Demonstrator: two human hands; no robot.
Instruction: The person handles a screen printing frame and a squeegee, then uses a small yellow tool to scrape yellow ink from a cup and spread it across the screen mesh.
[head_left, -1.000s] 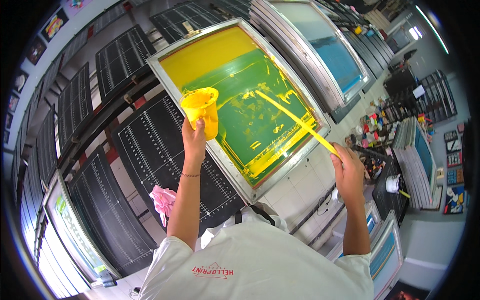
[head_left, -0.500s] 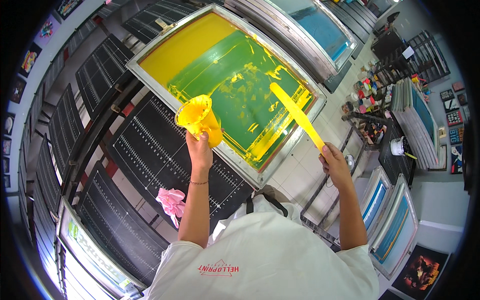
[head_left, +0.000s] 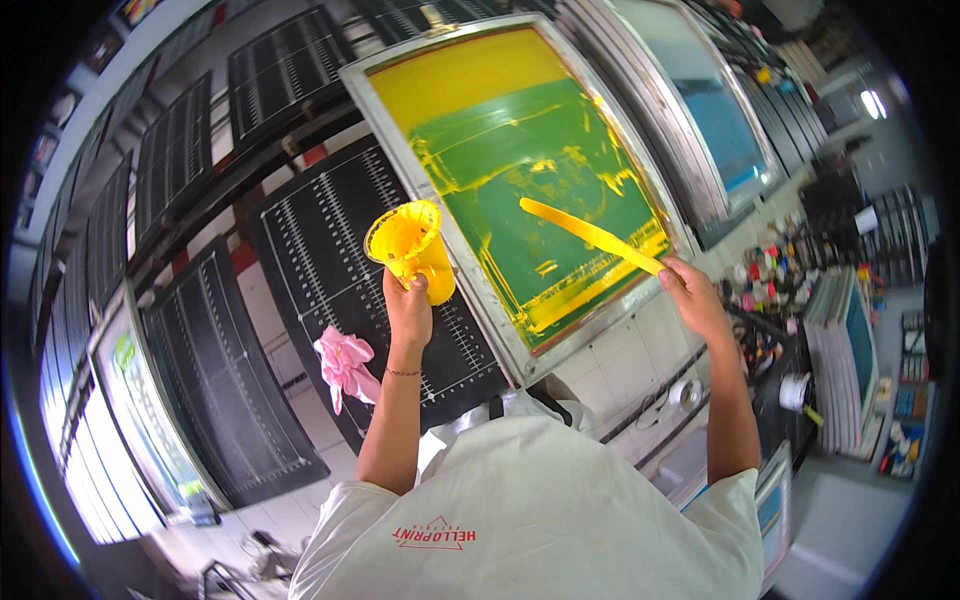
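Observation:
My left hand (head_left: 408,312) is wrapped round a yellow-smeared plastic cup (head_left: 412,245) of yellow ink, tilted with its mouth toward the upper left. The cup is just left of a metal-framed printing screen (head_left: 585,335). My right hand (head_left: 694,297) grips one end of a long yellow-coated spatula (head_left: 598,238). Its free end reaches left over the screen's green mesh (head_left: 490,150); whether it touches cannot be told. Yellow ink streaks the mesh and lies thickest along its near edge. Beneath the cup is a black board (head_left: 318,245) with white scale marks.
A crumpled pink cloth (head_left: 346,362) lies on the black board left of my left forearm. More marked black boards (head_left: 225,375) fill the left side. Another framed screen (head_left: 712,130) stands beyond the inked one. Ink containers and a white bucket (head_left: 795,391) are at the right.
The view has turned, shifting the surroundings. The spatula now lies flatter, its free end farther left over the mesh. Both hands keep their holds.

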